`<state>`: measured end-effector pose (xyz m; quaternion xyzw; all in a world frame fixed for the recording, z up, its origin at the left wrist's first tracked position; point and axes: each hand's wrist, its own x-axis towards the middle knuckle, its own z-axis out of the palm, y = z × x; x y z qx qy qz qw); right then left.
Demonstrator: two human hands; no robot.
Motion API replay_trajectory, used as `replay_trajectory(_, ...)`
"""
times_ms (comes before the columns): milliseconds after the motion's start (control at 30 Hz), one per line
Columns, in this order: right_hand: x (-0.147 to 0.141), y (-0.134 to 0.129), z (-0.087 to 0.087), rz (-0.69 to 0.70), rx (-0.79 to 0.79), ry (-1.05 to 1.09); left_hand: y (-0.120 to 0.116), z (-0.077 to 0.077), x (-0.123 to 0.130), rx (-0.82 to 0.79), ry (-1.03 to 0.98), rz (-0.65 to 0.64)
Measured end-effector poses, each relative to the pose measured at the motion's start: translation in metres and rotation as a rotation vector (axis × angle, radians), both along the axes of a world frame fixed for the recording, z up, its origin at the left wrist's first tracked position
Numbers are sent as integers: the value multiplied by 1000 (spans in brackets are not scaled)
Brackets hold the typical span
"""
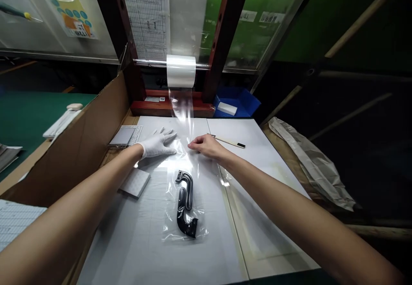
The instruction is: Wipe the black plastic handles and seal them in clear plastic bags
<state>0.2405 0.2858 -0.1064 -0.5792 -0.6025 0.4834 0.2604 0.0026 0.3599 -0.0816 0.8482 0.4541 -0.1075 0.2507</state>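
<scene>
A black curved part point(186, 205) lies inside a clear plastic bag point(169, 220) on the white work surface point(144, 250). Clear film point(183, 104) runs down from a roll point(181, 71) on a metal rod and joins the bag. My left hand point(157, 143), in a white glove, rests with fingers spread at the left edge of the film, above the bagged part. Bare, my right hand point(204, 144) pinches at the film's right edge; what sits between its fingertips is too small to make out.
A wooden stand point(174, 110) holds the roll. A blue bin point(240, 100) sits behind, right. Near my right hand lies a thin-handled brush point(230, 141). White pads point(135, 183) and a cardboard wall point(80, 134) are on the left.
</scene>
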Motion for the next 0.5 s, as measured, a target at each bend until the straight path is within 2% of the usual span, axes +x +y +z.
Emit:
replay_trajectory(100,0,-17,0,70,-4,155,0,2,1,-11,-31,1)
replay_trajectory(200,3,-30,-3,-61,41,224,-7,10,4,-35,-81,37)
replay_trajectory(267,2,-37,-4,-161,94,277,-18,21,6,-69,-131,74)
replay_trajectory(367,-4,-54,0,-215,183,360,-48,43,7,-141,-232,139)
replay_trajectory(433,-7,-74,8,-202,244,391,-75,56,5,-162,-300,187)
replay_trajectory(500,-8,-99,16,-158,304,391,-106,63,3,-138,-361,219)
